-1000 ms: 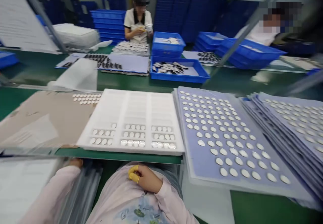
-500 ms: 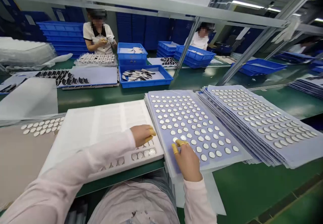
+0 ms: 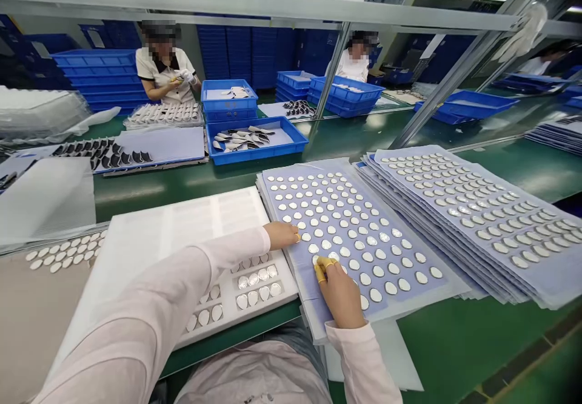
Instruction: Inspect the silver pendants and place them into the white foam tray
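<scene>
Rows of small white oval pieces with metallic rims (image 3: 375,295) lie on a pale purple sheet (image 3: 313,292) in front of me. At that sheet's left edge is my left hand (image 3: 282,235), its finger-cotted fingertips bent down and closed together; anything between them is hidden. My right hand (image 3: 340,292), also in yellow finger cots, pinches low over the sheet's near left part, right beside an oval piece (image 3: 315,259). Whether a piece is in that pinch I cannot make out. Under my left forearm lies a white foam tray (image 3: 150,234) with similar ovals in its near pockets.
A stack of sheets with more ovals (image 3: 454,210) stands at the right. Loose ovals (image 3: 68,252) lie on brown board at the left. Blue bins (image 3: 257,149) sit across the green bench, where co-workers (image 3: 166,67) work. A metal post (image 3: 334,70) rises between.
My left hand has moved right, from above the foam tray to the purple sheet's edge, uncovering more ovals in the tray. My right hand stays near the same spot, fingers drawn closer together.
</scene>
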The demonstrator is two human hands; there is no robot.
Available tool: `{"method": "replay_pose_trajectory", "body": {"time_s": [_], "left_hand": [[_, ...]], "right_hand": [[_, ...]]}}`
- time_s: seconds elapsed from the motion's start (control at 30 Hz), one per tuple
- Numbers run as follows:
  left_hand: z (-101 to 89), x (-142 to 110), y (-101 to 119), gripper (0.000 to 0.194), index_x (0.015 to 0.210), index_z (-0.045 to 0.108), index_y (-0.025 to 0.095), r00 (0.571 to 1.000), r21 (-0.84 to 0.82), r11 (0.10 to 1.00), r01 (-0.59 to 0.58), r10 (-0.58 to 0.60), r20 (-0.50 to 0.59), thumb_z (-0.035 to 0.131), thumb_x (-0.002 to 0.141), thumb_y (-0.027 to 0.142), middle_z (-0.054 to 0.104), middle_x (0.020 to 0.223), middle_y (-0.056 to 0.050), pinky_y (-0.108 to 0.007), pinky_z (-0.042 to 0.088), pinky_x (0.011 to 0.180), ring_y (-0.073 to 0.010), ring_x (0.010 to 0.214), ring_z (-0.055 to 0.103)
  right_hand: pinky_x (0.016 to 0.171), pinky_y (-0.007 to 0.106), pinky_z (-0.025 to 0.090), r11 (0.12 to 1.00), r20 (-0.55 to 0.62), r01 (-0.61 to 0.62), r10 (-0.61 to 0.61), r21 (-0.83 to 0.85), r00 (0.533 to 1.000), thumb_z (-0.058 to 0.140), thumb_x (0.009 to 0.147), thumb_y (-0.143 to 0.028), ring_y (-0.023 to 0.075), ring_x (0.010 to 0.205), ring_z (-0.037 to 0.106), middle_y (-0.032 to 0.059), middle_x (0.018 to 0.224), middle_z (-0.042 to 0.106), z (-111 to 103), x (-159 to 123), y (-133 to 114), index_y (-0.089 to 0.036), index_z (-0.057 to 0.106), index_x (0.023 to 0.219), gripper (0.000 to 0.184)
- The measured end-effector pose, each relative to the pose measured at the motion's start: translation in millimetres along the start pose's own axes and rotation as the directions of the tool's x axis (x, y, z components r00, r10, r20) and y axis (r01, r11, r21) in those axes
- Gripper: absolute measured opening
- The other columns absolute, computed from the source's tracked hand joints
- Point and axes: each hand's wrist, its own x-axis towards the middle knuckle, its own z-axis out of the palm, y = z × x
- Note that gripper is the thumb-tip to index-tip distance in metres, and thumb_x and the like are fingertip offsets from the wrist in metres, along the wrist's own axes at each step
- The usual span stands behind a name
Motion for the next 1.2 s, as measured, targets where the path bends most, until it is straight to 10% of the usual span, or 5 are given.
{"method": "replay_pose_trajectory", "body": {"time_s": [0.23,0.5,0.63,0.73,1.2], "left_hand": [[-12.2,-21.7,18.8,0.023,0.101,0.063,0.013,0.998,0.020,1.000,0.012,-0.010,-0.070,0.052,0.086,0.000,0.065,0.110,-0.015,-0.036,0.051,0.077,-0.0245,0.096,0.064],[-13.6,-155.3,87.4,0.013,0.099,0.055,0.020,0.882,-0.440,0.898,0.024,-0.226,-0.414,0.043,0.097,0.016,0.063,0.092,-0.006,-0.028,0.048,0.069,-0.0179,0.079,0.059],[-6.2,-195.0,112.5,0.012,0.095,0.049,0.021,0.708,-0.719,0.674,-0.171,-0.424,-0.565,0.039,0.102,0.021,0.057,0.084,-0.004,-0.026,0.046,0.072,-0.0154,0.078,0.053],[0.3,-205.3,125.5,0.014,0.094,0.048,0.022,0.647,-0.800,0.565,-0.205,-0.535,-0.543,0.039,0.104,0.027,0.054,0.083,-0.003,-0.027,0.044,0.072,-0.0150,0.076,0.049],[12.5,-221.3,151.7,0.006,0.104,0.054,0.024,0.543,-0.813,0.574,-0.102,-0.652,-0.529,0.051,0.100,0.027,0.050,0.095,-0.004,-0.031,0.049,0.081,-0.0167,0.089,0.052]], "right_hand": [[0.063,0.027,0.044,0.998,0.045,0.043,-0.041,-0.035,0.998,0.048,0.098,-0.022,0.0201,0.078,0.071,0.0116,0.103,0.069,-11.2,11.7,-6.6,-0.017,0.070,0.103,0.023],[0.057,0.028,0.043,0.957,-0.006,0.236,-0.238,0.167,0.971,0.054,0.087,-0.016,0.0187,0.064,0.064,0.0070,0.084,0.068,-33.9,3.6,-16.3,-0.018,0.066,0.084,0.012],[0.059,0.025,0.047,0.311,-0.361,0.604,-0.574,0.734,0.735,0.053,0.087,-0.009,0.0136,0.062,0.054,-0.0010,0.073,0.058,-43.3,-33.8,-49.8,-0.024,0.057,0.084,0.015],[0.059,0.024,0.045,-0.062,-0.514,0.559,-0.489,0.827,0.705,0.055,0.085,-0.005,0.0137,0.065,0.052,-0.0018,0.074,0.053,-42.3,-55.3,-84.4,-0.025,0.054,0.088,0.020],[0.054,0.025,0.038,-0.188,-0.469,0.445,-0.548,0.876,0.692,0.055,0.083,-0.003,0.0120,0.059,0.040,-0.0028,0.073,0.046,-29.0,-78.3,-111.4,-0.026,0.053,0.088,0.023]]}}
